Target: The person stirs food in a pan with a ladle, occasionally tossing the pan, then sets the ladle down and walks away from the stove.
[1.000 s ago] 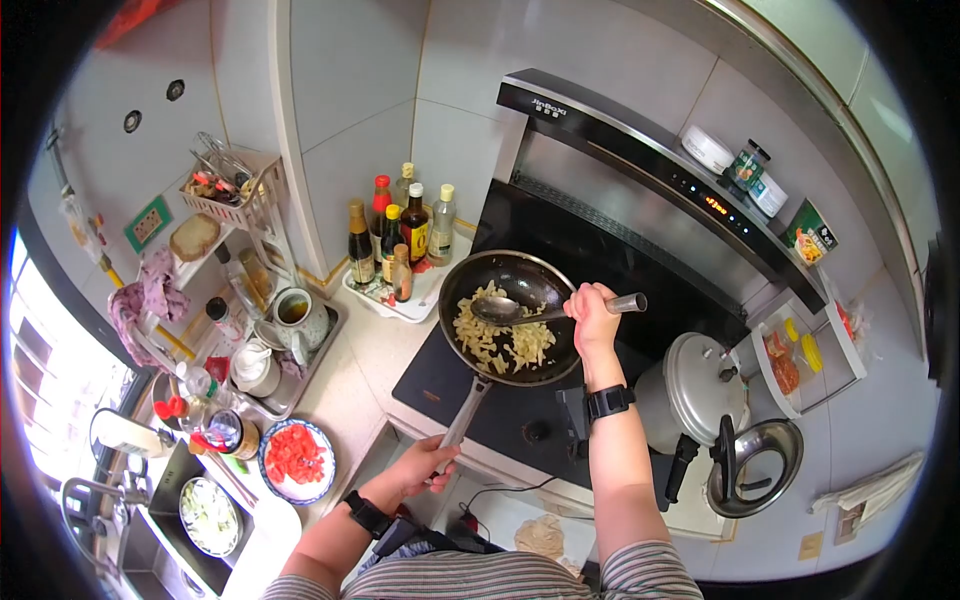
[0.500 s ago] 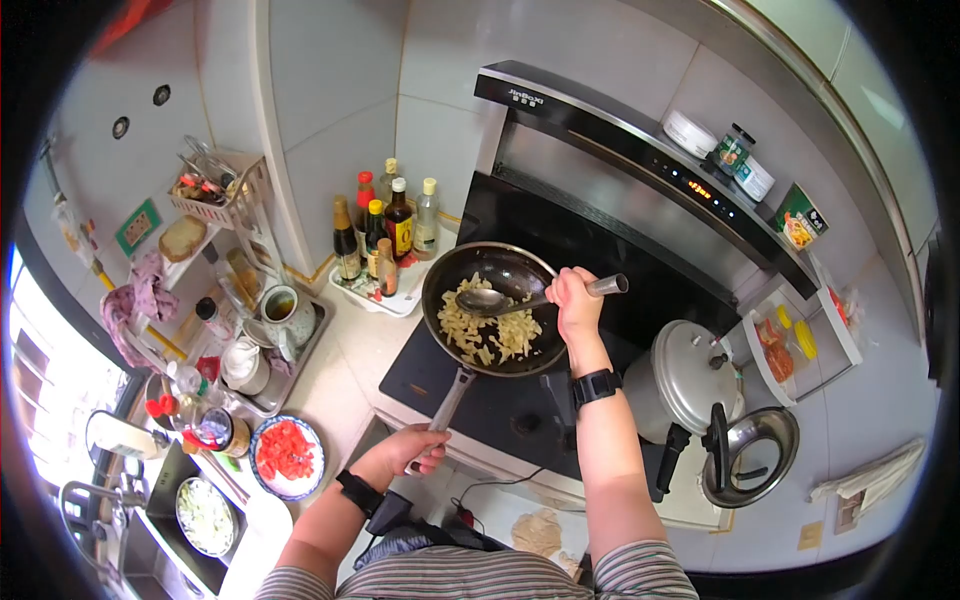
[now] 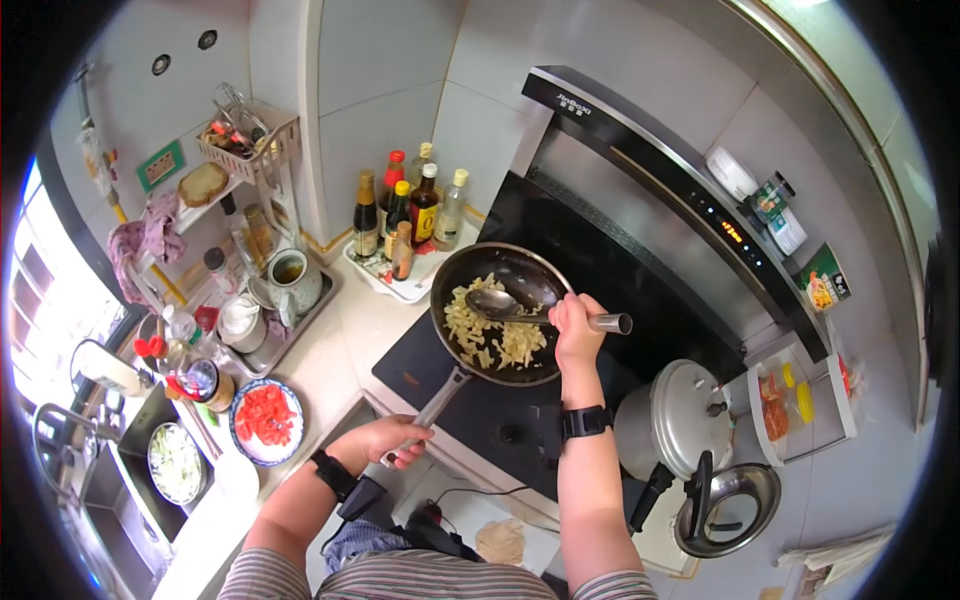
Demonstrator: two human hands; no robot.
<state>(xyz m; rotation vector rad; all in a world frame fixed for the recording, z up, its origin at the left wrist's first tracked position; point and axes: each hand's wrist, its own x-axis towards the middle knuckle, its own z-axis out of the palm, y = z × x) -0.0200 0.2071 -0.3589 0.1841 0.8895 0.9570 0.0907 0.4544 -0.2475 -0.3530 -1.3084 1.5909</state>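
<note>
Pale chopped pieces (image 3: 512,345) lie in a dark frying pan (image 3: 525,270) over the black cooktop (image 3: 410,365). My left hand (image 3: 393,441) is wrapped round the grey pan handle (image 3: 437,404), at the end near my body. From the right, my right hand (image 3: 577,330) grips the shaft of a metal ladle (image 3: 493,304), whose bowl rests among the pieces in the pan. The ladle's tube-like end sticks out past my right fist. Both wrists wear black bands.
Sauce bottles (image 3: 424,207) stand on a white tray behind the pan's left side. A plate of chopped red pieces (image 3: 266,420) and a bowl of pale green shreds (image 3: 177,464) are at the left. A pressure cooker (image 3: 688,415) stands right of my right forearm.
The whole view has shifted and turned a little. The ladle's bowl has moved slightly within the pan, and both hands keep their holds.
</note>
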